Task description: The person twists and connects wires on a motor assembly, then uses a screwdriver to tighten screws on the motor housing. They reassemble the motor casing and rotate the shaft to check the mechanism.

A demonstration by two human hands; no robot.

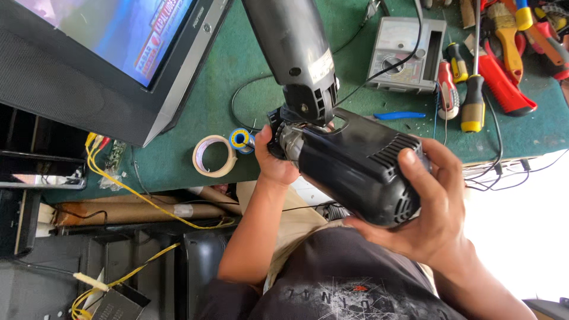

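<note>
Television occupies the counter's left end. Near the counter's front edge lie a tape roll and a solder spool. Left hand, forearm raised from below, fingers closed around the neck of a black power tool held above the front edge. Right hand cups the tool's vented rear, thumb on top, fingers wrapped beneath. Multimeter and screwdrivers lie toward the counter's right end
</note>
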